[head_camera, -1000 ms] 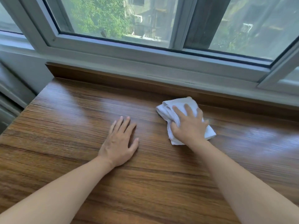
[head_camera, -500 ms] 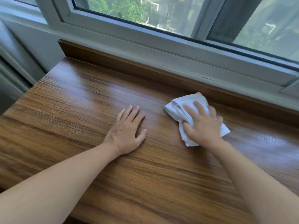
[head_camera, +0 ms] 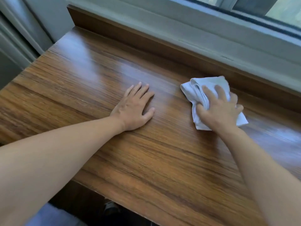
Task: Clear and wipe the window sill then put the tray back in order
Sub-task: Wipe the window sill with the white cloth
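Both bare forearms reach forward and slightly inward from the bottom corners of the frame. The left hand point(head_camera: 133, 110) lies palm down, fingers straight and close together, thumb angled out to the right. The right hand point(head_camera: 219, 110) sits farther forward and well apart from it, knuckles raised, fingers spread and bent downward, slightly blurred, wrist straight.

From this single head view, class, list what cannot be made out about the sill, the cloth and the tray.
- The tray: nowhere in the head view.
- Cloth: its middle is covered by the right hand, which presses on it.
- Window sill: cut off by the right edge; parts lie under both arms and the flat left hand.
- Sill cleanliness: glare hides it.
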Motion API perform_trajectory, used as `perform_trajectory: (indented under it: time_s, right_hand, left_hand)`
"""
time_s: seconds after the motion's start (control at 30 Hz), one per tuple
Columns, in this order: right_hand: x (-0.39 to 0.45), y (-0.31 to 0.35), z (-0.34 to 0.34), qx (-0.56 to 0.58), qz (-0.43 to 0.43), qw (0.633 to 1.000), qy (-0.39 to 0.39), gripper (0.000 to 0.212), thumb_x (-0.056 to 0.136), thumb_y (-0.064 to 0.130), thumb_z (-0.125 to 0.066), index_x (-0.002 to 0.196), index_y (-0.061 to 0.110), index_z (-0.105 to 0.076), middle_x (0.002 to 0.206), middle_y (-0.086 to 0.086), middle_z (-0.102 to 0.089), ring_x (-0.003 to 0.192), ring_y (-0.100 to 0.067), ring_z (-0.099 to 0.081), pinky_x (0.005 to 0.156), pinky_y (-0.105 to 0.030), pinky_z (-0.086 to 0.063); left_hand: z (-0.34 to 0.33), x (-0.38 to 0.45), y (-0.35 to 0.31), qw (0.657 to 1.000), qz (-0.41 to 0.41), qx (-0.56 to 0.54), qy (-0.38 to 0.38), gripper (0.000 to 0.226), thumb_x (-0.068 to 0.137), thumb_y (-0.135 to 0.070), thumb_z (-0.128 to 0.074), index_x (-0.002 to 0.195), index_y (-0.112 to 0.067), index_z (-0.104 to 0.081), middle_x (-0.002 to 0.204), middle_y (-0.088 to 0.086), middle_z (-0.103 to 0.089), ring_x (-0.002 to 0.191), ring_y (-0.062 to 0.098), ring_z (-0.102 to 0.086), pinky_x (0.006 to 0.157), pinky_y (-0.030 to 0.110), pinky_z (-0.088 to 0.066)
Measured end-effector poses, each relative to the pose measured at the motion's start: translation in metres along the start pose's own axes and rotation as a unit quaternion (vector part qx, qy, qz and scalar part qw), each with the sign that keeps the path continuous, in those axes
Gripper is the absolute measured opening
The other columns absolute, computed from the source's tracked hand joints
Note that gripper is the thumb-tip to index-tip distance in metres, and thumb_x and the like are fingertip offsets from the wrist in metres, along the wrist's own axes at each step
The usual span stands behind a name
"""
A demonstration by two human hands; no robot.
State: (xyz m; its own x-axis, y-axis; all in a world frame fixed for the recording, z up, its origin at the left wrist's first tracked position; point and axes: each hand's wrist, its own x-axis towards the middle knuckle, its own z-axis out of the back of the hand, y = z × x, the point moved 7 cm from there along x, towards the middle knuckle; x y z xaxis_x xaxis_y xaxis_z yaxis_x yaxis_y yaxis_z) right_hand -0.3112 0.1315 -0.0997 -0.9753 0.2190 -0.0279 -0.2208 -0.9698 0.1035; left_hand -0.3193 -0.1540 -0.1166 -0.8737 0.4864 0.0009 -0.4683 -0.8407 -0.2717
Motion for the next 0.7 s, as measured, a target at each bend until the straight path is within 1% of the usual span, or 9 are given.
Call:
perform_trajectory:
  time_s: [0.03, 0.07, 0.13, 0.2, 0.27, 0.37, 0.47, 0.57, 0.7]
  right_hand:
    - [0.001, 0.003, 0.0, -0.004, -0.022, 1.0, -0.014, 0.067, 0.079, 0.063, -0.037, 0.145, 0.052, -0.036, 0.16, 0.007, -0.033, 0.136, -0.045, -0.031, 0.1, -0.061, -0.033]
    - [-0.004, 0.012, -0.002, -0.017, -0.011, 0.999, -0.033, 0.065, 0.081, 0.063, -0.038, 0.144, 0.05, -0.037, 0.159, 0.004, -0.034, 0.134, -0.047, -0.032, 0.098, -0.062, -0.034]
    - [-0.024, 0.036, -0.008, -0.036, 0.1, 0.993, -0.056, 0.064, 0.083, 0.063, -0.043, 0.145, 0.049, -0.042, 0.158, 0.0, -0.037, 0.134, -0.05, -0.033, 0.093, -0.062, -0.036]
    - [-0.041, 0.042, -0.01, -0.037, 0.256, 0.965, -0.039, 0.065, 0.084, 0.062, -0.047, 0.148, 0.048, -0.047, 0.157, -0.001, -0.041, 0.137, -0.049, -0.033, 0.091, -0.059, -0.036]
    - [-0.034, 0.031, -0.005, -0.032, 0.325, 0.945, -0.025, 0.066, 0.084, 0.062, -0.046, 0.148, 0.049, -0.049, 0.158, 0.001, -0.042, 0.139, -0.049, -0.034, 0.091, -0.06, -0.037]
    - [0.002, 0.015, -0.002, -0.032, 0.236, 0.971, -0.005, 0.069, 0.08, 0.062, -0.043, 0.149, 0.055, -0.041, 0.163, 0.004, -0.033, 0.142, -0.046, -0.03, 0.097, -0.061, -0.034]
    - [0.008, 0.024, -0.007, -0.034, 0.147, 0.988, -0.017, 0.073, 0.079, 0.061, -0.039, 0.151, 0.056, -0.032, 0.168, 0.0, -0.022, 0.143, -0.049, -0.025, 0.1, -0.063, -0.032]
    - [-0.01, 0.037, -0.012, -0.054, 0.151, 0.987, -0.006, 0.073, 0.08, 0.059, -0.037, 0.153, 0.055, -0.026, 0.167, -0.004, -0.021, 0.142, -0.053, -0.024, 0.1, -0.066, -0.032]
    - [-0.055, 0.044, -0.011, -0.048, 0.209, 0.977, -0.001, 0.073, 0.081, 0.06, -0.044, 0.153, 0.053, -0.034, 0.166, -0.005, -0.027, 0.141, -0.05, -0.028, 0.096, -0.065, -0.035]
  left_hand:
    - [-0.001, 0.0, 0.001, 1.0, -0.001, 0.001, -0.001, 0.062, 0.102, -0.053, -0.04, 0.156, -0.023, -0.034, 0.171, 0.006, -0.021, 0.159, 0.026, -0.008, 0.129, 0.042, 0.0]
    - [-0.002, -0.001, 0.002, 1.0, 0.001, 0.005, -0.005, 0.063, 0.101, -0.054, -0.039, 0.156, -0.022, -0.035, 0.17, 0.007, -0.022, 0.159, 0.027, -0.009, 0.13, 0.042, -0.002]
    - [-0.001, -0.002, 0.006, 1.0, 0.008, 0.01, -0.012, 0.066, 0.099, -0.055, -0.037, 0.155, -0.02, -0.037, 0.169, 0.008, -0.025, 0.159, 0.028, -0.012, 0.13, 0.044, -0.004]
    - [-0.001, -0.002, 0.007, 1.0, 0.013, 0.011, -0.014, 0.067, 0.097, -0.056, -0.036, 0.154, -0.02, -0.039, 0.169, 0.008, -0.026, 0.159, 0.029, -0.013, 0.13, 0.044, -0.005]
    - [-0.002, -0.002, 0.005, 1.0, 0.014, 0.01, -0.014, 0.067, 0.097, -0.055, -0.037, 0.154, -0.02, -0.039, 0.169, 0.008, -0.027, 0.159, 0.029, -0.013, 0.13, 0.044, -0.005]
    - [-0.004, -0.001, 0.003, 1.0, 0.008, 0.012, -0.012, 0.066, 0.099, -0.054, -0.038, 0.155, -0.02, -0.037, 0.169, 0.007, -0.025, 0.159, 0.029, -0.012, 0.13, 0.045, -0.005]
    - [-0.004, -0.001, 0.004, 1.0, 0.006, 0.016, -0.02, 0.065, 0.099, -0.055, -0.039, 0.155, -0.021, -0.037, 0.169, 0.008, -0.026, 0.159, 0.029, -0.013, 0.13, 0.046, -0.007]
    - [-0.003, -0.001, 0.006, 1.0, 0.009, 0.006, -0.02, 0.065, 0.099, -0.054, -0.04, 0.155, -0.02, -0.037, 0.169, 0.008, -0.026, 0.159, 0.029, -0.013, 0.13, 0.045, -0.006]
    - [0.0, -0.002, 0.005, 1.0, 0.014, -0.002, -0.022, 0.065, 0.099, -0.052, -0.038, 0.155, -0.02, -0.039, 0.169, 0.008, -0.027, 0.159, 0.029, -0.014, 0.129, 0.045, -0.006]
